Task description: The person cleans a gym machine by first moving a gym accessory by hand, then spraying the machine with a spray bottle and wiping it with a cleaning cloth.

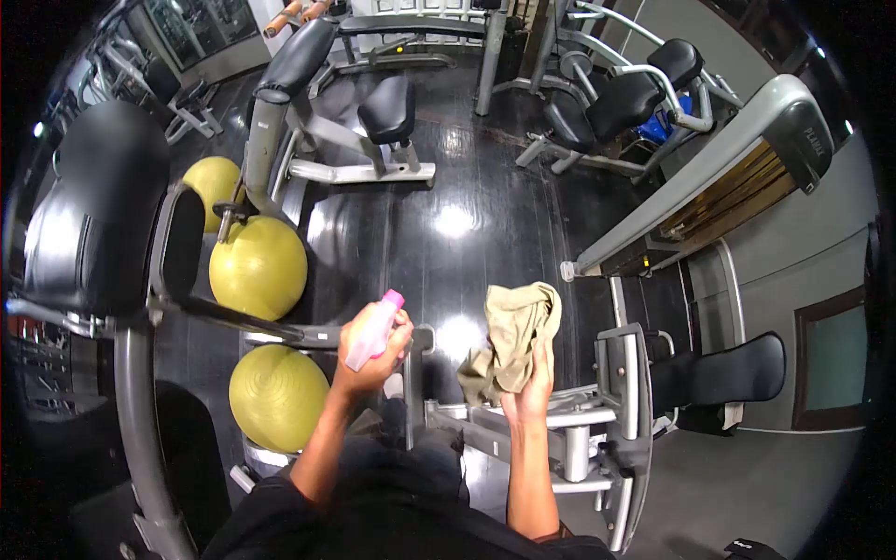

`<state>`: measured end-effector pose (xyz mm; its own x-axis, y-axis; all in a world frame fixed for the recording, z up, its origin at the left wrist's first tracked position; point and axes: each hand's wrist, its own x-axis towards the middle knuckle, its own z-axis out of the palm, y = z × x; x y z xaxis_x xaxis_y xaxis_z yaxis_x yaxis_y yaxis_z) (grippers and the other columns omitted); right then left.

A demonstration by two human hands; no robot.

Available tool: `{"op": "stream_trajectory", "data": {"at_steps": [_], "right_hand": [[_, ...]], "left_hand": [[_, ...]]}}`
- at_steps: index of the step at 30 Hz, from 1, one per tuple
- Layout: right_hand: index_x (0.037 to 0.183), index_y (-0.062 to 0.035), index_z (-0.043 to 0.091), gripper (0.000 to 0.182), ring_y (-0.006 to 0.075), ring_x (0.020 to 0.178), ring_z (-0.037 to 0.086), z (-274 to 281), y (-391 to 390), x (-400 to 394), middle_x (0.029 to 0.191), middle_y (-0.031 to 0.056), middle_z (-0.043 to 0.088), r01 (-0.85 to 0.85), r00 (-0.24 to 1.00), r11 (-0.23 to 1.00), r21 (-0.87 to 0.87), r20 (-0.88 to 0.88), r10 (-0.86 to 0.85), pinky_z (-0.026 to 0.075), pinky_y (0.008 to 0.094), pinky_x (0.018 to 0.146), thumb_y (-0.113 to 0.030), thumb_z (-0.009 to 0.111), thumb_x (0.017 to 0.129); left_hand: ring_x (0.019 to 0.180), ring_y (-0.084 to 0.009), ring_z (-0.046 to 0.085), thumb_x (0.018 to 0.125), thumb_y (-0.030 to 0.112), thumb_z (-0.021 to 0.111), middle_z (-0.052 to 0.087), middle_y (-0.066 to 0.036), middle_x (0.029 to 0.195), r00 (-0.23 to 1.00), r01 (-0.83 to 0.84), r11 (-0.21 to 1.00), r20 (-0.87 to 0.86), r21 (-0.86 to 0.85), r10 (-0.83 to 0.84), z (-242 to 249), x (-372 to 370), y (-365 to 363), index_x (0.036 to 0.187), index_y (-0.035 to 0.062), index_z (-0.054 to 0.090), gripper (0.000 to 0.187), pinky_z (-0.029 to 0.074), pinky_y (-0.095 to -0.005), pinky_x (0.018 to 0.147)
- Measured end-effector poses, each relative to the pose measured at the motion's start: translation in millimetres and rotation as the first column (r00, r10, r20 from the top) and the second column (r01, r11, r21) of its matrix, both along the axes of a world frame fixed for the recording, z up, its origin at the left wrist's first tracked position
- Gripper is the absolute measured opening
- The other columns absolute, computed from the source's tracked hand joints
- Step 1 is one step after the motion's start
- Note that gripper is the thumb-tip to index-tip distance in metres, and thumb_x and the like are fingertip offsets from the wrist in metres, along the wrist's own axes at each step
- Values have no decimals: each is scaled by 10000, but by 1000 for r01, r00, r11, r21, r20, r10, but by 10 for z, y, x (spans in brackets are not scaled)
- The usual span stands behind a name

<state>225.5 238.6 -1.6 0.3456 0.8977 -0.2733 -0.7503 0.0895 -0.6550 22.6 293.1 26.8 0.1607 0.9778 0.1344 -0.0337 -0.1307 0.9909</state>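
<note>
My left hand (383,359) is closed around a small translucent bottle (371,338) with a bright pink top, held tilted in front of my body. What the bottle contains cannot be made out. To the right, my right hand (530,397) grips a crumpled khaki cloth (519,327), which bunches above the fingers and hangs over to the left. Most of the right fingers are hidden by the cloth. Both hands are held up over the dark floor, apart from each other.
Yellow exercise balls (259,268) sit on the left beside a padded black machine (98,205). A weight-stack machine (709,177) stands at right, with a grey metal frame (623,401) close to my right arm. Benches with black seats (387,107) are ahead on the dark floor (467,224).
</note>
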Motion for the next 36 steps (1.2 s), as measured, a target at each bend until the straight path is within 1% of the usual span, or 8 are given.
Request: {"op": "stream_trajectory", "data": {"at_steps": [3, 6, 15, 21, 25, 28, 31, 36], "right_hand": [[1370, -35, 316, 461, 248, 1162, 504, -36, 33, -76, 1328, 118, 448, 69, 998, 997, -18, -8, -69, 432, 394, 962, -234, 414, 966], [1387, -8, 289, 485, 227, 1261, 399, -220, 32, -87, 1394, 121, 374, 81, 996, 996, -20, -41, -82, 320, 353, 1049, -198, 428, 963], [1400, -45, 273, 489, 241, 1250, 415, -255, 171, -155, 1392, 117, 382, 264, 963, 963, -52, 69, -260, 353, 378, 1032, -239, 415, 975], [1404, -56, 271, 482, 255, 1258, 404, -339, 452, -303, 1401, 122, 370, 336, 942, 938, -87, 36, -334, 332, 392, 1047, -224, 412, 975], [1392, -34, 286, 465, 251, 1261, 402, -378, 474, -342, 1392, 122, 384, 309, 951, 951, -16, 20, -309, 307, 392, 1061, -154, 408, 960], [1375, -2, 298, 496, 245, 1244, 420, -389, 536, -366, 1362, 129, 420, 249, 962, 967, 55, -127, -240, 314, 388, 1052, -94, 440, 908], [1365, -1, 309, 497, 243, 1222, 444, -316, 669, -415, 1337, 128, 442, 166, 986, 979, 118, 11, -169, 336, 380, 1037, -82, 467, 901], [1352, -18, 320, 513, 228, 1194, 473, -338, 929, -472, 1317, 123, 457, 134, 991, 975, 178, -22, -132, 389, 377, 1000, -69, 542, 893]], "left_hand": [[559, -69, 520, 838, 5, 588, 592, -60, 774, 998, 45, 999, 41, 26, -46, -271, 31, 230, 901, 8, 535, 82, 432, -216, 514], [562, -73, 522, 829, -4, 578, 591, -69, 771, 998, 55, 998, 41, -17, -55, -415, 80, 380, 885, 2, 532, 72, 431, -218, 520], [581, -83, 533, 817, 20, 604, 590, -78, 769, 982, 169, 986, -80, 4, -168, -627, 10, 669, 870, 0, 538, 87, 438, -232, 553], [599, -100, 541, 819, 14, 598, 584, -94, 802, 965, 260, 965, 38, -30, -258, -499, -111, 797, 885, -7, 529, 98, 443, -234, 563], [619, -123, 551, 852, -29, 521, 555, -107, 823, 958, 280, 957, 89, -78, -274, -370, -156, 839, 900, 3, 498, 62, 467, -240, 534], [623, -131, 547, 879, 46, 537, 547, -106, 830, 965, 249, 962, 110, -108, -237, -280, -191, 829, 894, -1, 496, 64, 468, -244, 536], [657, -129, 551, 885, 94, 567, 543, -102, 850, 961, 258, 959, 135, -117, -242, -237, -249, 870, 909, 12, 496, 111, 471, -248, 544], [624, -106, 556, 850, -11, 553, 569, -124, 860, 970, 209, 972, 147, -108, -193, -244, -330, 1057, 940, -15, 492, 109, 469, -234, 568]]}}
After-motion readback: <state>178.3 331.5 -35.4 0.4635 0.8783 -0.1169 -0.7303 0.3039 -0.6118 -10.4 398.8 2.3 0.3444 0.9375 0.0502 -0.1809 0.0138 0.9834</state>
